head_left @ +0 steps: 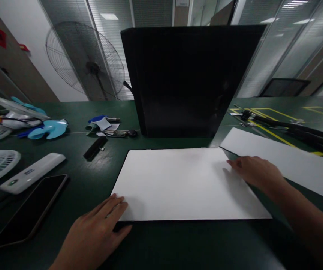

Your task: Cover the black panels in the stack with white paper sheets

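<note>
The smooth white rectangular panel with thin dark edges (178, 183) lies flat on the dark green worktop (178, 245), near a large black upright rectangular screen (189, 82). The left hand (94, 228) rests unclenched at its near left corner; whether the right hand (254, 170) pinches the right edge, I cannot tell. It looks light, fairly stiff and slippery, best held by opposite edges.

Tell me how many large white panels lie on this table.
2: the middle panel, between the left hand and the right hand, and the right panel, partly behind that right hand. Any stacked beneath would be hidden.
</note>
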{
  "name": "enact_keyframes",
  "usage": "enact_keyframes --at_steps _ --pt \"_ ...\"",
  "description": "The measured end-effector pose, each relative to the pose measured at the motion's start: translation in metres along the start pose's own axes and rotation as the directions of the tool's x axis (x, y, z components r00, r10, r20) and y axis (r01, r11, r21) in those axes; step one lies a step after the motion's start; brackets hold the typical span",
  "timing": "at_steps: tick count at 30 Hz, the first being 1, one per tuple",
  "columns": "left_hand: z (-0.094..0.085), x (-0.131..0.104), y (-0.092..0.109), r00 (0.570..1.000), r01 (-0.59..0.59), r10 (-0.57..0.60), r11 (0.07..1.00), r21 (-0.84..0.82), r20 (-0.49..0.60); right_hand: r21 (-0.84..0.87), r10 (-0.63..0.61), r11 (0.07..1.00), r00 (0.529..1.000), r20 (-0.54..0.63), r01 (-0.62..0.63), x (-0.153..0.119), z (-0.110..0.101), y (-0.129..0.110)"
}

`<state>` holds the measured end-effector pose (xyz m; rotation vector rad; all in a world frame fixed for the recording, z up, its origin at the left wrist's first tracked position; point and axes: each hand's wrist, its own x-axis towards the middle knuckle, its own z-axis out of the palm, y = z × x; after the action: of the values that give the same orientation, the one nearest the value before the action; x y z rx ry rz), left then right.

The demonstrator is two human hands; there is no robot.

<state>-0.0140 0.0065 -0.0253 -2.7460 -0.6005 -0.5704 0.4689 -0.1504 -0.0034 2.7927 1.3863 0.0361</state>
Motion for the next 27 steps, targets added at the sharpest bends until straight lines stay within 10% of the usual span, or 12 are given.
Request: enact_keyframes --at_steps 5,10,20,27 --pt "0.000 0.000 -0.002 1.000 0.008 -0.007 1.000 -0.026 0.014 0.005 -0.073 0.997 0.982 -0.173 0.075 0.024 0.008 0.061" --pt "0.004 -0.005 -0.002 0.999 -0.003 0.003 1.000 -0.020 0.036 0.027 -0.048 0.998 0.993 -0.107 0.052 0.029 0.018 0.087" --pt "0.006 -0.008 0.000 0.998 0.016 -0.017 1.000 0.019 0.061 0.117 0.190 0.978 0.965 -0.179 -0.171 0.012 -0.005 0.061" --pt "0.000 -0.005 0.004 0.985 0.067 -0.070 0.997 0.027 0.158 -0.104 -0.189 0.980 0.955 -0.228 0.170 -0.014 -0.017 -0.007"
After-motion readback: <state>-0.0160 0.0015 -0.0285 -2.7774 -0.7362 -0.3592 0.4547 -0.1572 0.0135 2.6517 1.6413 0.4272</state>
